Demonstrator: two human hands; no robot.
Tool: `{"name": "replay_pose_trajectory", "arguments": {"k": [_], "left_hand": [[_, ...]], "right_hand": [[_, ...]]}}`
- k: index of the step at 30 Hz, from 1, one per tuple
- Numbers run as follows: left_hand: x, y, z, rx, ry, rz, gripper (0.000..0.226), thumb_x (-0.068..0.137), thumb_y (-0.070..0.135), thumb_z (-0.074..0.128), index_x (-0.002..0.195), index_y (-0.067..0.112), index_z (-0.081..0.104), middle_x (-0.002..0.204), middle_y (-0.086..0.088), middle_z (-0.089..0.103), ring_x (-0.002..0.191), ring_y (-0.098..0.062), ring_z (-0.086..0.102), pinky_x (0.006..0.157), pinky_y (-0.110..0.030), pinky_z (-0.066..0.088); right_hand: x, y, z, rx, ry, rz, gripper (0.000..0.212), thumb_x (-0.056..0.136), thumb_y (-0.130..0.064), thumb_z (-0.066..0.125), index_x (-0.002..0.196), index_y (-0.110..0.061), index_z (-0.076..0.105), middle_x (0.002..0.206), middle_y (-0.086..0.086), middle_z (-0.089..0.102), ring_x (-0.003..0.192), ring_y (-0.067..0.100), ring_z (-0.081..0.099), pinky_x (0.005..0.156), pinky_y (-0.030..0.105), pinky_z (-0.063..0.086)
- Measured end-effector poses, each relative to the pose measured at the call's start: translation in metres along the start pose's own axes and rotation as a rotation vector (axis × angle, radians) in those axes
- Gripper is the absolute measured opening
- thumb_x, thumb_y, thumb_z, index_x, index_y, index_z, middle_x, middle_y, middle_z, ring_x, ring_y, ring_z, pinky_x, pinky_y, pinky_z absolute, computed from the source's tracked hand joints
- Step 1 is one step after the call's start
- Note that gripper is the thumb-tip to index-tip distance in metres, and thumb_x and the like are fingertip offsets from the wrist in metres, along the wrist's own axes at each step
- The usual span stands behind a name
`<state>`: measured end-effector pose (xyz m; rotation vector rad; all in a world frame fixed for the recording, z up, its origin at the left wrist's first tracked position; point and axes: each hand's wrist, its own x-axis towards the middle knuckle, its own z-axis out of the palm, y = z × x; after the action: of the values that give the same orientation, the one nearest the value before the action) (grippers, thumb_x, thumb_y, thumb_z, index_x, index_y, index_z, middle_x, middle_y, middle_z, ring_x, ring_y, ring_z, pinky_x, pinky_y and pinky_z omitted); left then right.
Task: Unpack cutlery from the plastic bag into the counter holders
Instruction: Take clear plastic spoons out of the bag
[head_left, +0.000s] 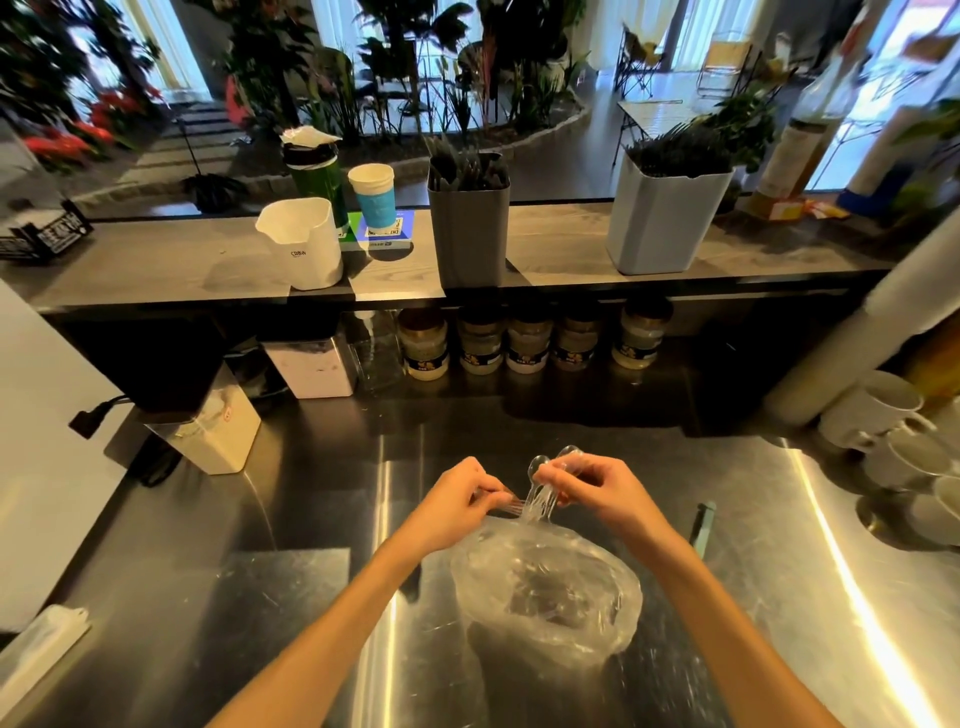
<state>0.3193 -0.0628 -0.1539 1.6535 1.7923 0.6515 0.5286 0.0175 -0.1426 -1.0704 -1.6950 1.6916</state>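
Observation:
A clear plastic bag (545, 592) lies open on the steel worktop, close in front of me. Just beyond its mouth my right hand (597, 491) grips a small bunch of clear plastic spoons (543, 486), bowls pointing away from me. My left hand (457, 501) pinches the handle ends of that bunch. On the raised counter behind stand three holders: an empty white one (304, 241), a dark grey one (467, 228) with dark cutlery, and a light grey one (665, 218) full of black forks.
Spice jars (524, 340) line the space under the raised counter. White mugs (904, 441) crowd the right edge. A paper cup (373, 195) and green bottle (314, 171) stand by the white holder. A white box (208, 431) sits at left, a teal-handled tool (702, 525) at right.

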Motion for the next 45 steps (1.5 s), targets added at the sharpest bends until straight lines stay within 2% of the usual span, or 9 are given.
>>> {"name": "replay_pose_trajectory", "arguments": {"k": [3, 7, 14, 18, 22, 26, 32, 37, 45], "left_hand": [[-0.002, 0.004, -0.005, -0.076, 0.011, 0.012, 0.014, 0.092, 0.025, 0.07, 0.105, 0.025, 0.075, 0.096, 0.003, 0.062, 0.087, -0.005, 0.061, 0.08, -0.019, 0.048], [-0.005, 0.003, -0.009, -0.603, 0.139, -0.126, 0.02, 0.078, 0.025, 0.085, 0.096, 0.022, 0.078, 0.084, -0.006, 0.075, 0.075, -0.011, 0.067, 0.07, -0.021, 0.052], [-0.007, 0.01, 0.011, -1.012, 0.298, -0.34, 0.033, 0.099, 0.036, 0.054, 0.092, 0.005, 0.062, 0.071, -0.006, 0.064, 0.069, -0.015, 0.066, 0.072, -0.029, 0.057], [-0.009, 0.017, 0.009, -0.933, 0.13, -0.324, 0.029, 0.106, 0.035, 0.042, 0.09, 0.016, 0.057, 0.078, 0.003, 0.061, 0.064, -0.002, 0.063, 0.067, -0.022, 0.052], [-0.015, 0.021, 0.011, -0.878, 0.008, -0.268, 0.032, 0.102, 0.049, 0.046, 0.102, 0.025, 0.066, 0.1, 0.0, 0.075, 0.101, -0.011, 0.07, 0.089, -0.029, 0.054], [-0.016, 0.015, 0.014, -0.707, 0.037, -0.144, 0.021, 0.102, 0.037, 0.053, 0.105, 0.018, 0.061, 0.103, -0.011, 0.068, 0.098, -0.023, 0.066, 0.084, -0.032, 0.054], [-0.015, 0.012, 0.014, -0.814, 0.16, -0.25, 0.022, 0.105, 0.023, 0.047, 0.104, 0.003, 0.057, 0.084, -0.01, 0.065, 0.079, -0.021, 0.064, 0.073, -0.028, 0.056], [-0.013, 0.019, 0.019, -1.044, 0.09, -0.345, 0.027, 0.105, 0.022, 0.048, 0.114, -0.002, 0.057, 0.104, -0.017, 0.07, 0.095, -0.025, 0.069, 0.082, -0.041, 0.061], [-0.005, 0.023, 0.026, -1.137, 0.153, -0.471, 0.028, 0.104, 0.03, 0.05, 0.116, 0.007, 0.062, 0.098, -0.01, 0.073, 0.087, -0.02, 0.069, 0.076, -0.031, 0.059]], "right_hand": [[0.002, -0.003, 0.008, -0.004, -0.031, 0.012, 0.015, 0.088, -0.03, 0.076, 0.092, -0.016, 0.082, 0.091, 0.004, 0.076, 0.084, 0.012, 0.071, 0.073, 0.022, 0.056], [0.004, -0.005, 0.016, 0.053, -0.095, 0.029, 0.019, 0.09, -0.03, 0.074, 0.097, -0.014, 0.081, 0.095, 0.009, 0.075, 0.088, 0.017, 0.071, 0.08, 0.028, 0.057], [0.004, -0.014, 0.032, 0.124, -0.13, 0.059, 0.023, 0.092, -0.029, 0.072, 0.098, -0.009, 0.08, 0.098, 0.009, 0.076, 0.09, 0.016, 0.071, 0.078, 0.025, 0.056], [0.008, -0.021, 0.029, 0.089, -0.135, 0.043, 0.02, 0.091, -0.03, 0.073, 0.097, -0.012, 0.081, 0.098, 0.009, 0.076, 0.09, 0.016, 0.071, 0.079, 0.026, 0.055], [0.014, -0.023, 0.027, 0.025, -0.08, 0.042, 0.016, 0.089, -0.028, 0.075, 0.095, -0.015, 0.081, 0.095, 0.009, 0.076, 0.085, 0.014, 0.07, 0.075, 0.023, 0.056], [0.015, -0.022, 0.027, -0.02, -0.076, 0.033, 0.017, 0.088, -0.026, 0.076, 0.101, -0.017, 0.08, 0.096, 0.004, 0.078, 0.088, 0.013, 0.073, 0.074, 0.021, 0.056], [0.018, -0.021, 0.021, -0.041, 0.014, 0.032, 0.026, 0.083, -0.021, 0.082, 0.107, -0.016, 0.075, 0.094, 0.005, 0.078, 0.091, 0.015, 0.075, 0.073, 0.02, 0.057], [0.024, -0.028, 0.025, -0.29, -0.066, 0.04, 0.033, 0.076, -0.029, 0.086, 0.103, -0.021, 0.07, 0.092, -0.004, 0.078, 0.089, 0.005, 0.074, 0.077, 0.022, 0.059], [0.021, -0.029, 0.039, -0.595, -0.021, -0.11, 0.026, 0.081, -0.027, 0.084, 0.103, -0.027, 0.07, 0.088, -0.012, 0.072, 0.082, -0.004, 0.069, 0.072, 0.014, 0.056]]}}
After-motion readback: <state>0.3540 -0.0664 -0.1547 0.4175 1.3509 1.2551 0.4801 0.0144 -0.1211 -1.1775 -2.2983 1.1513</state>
